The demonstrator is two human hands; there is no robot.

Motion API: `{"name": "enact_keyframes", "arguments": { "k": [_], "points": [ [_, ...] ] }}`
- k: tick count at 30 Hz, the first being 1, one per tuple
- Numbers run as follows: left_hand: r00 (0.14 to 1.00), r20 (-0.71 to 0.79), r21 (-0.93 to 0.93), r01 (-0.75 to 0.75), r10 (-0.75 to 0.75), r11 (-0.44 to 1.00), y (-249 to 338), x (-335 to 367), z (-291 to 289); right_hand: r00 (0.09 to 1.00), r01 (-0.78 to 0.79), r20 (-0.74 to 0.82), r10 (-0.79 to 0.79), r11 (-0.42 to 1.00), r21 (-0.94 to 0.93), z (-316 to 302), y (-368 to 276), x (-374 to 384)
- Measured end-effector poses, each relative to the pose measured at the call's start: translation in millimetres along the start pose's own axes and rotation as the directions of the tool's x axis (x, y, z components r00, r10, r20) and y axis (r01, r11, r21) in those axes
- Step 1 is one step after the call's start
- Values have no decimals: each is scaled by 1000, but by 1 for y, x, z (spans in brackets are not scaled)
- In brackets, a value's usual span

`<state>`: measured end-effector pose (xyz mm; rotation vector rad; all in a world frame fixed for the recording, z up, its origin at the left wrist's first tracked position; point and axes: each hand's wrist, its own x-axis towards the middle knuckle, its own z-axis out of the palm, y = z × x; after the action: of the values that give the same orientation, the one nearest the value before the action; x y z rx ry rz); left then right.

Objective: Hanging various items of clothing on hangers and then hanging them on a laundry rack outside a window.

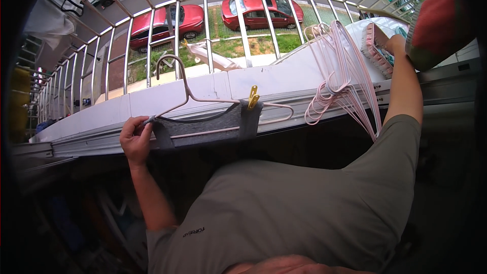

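Observation:
My left hand [136, 139] pinches the left strap of a dark grey tank top [205, 128] at the end of a pale pink hanger [188, 94]. The hanger's hook points up, and its lower bar passes across the garment. A yellow clothespin [253, 97] grips the other strap on the hanger's right side. Out at the right, my right hand [394, 44] reaches into a pink basket [374, 40] with teal pieces inside, too small to name. The fingers of that hand are hidden.
A bunch of pink hangers [340, 81] leans on the white ledge [167, 89] beside the basket. Metal window bars [205, 30] rise beyond it, with parked red cars [261, 11] below. A window track [91, 142] runs along the near side. Red-and-green cloth [439, 25] hangs far right.

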<state>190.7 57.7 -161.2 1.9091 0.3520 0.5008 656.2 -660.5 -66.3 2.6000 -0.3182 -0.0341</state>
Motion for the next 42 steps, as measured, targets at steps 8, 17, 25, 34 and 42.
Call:
{"name": "enact_keyframes", "arguments": {
  "k": [8, 17, 25, 34, 42],
  "points": [
    [955, 273, 111, 85, -113, 990, 37, -4, -46, 795, 403, -355, -491, -9, 915, -179, -144, -215],
    [943, 164, 321, -329, 290, 888, 122, -46, -95, -41, 881, -726, -687, -367, 298, -372, -284, -525],
    [879, -56, 482, -392, 474, 783, 137, -106, -185, -354, 865, -631, -690, -498, 59, -419, -349, -605],
    [915, -321, 417, -96, 245, 904, 144, -168, -247, -562, 645, -819, -118, -683, -344, -456, -363, -647],
    [729, -608, 348, -110, 313, 931, 180, -201, -321, 373, 724, -906, -198, -549, 418, -514, -546, -438]
  ]
}}
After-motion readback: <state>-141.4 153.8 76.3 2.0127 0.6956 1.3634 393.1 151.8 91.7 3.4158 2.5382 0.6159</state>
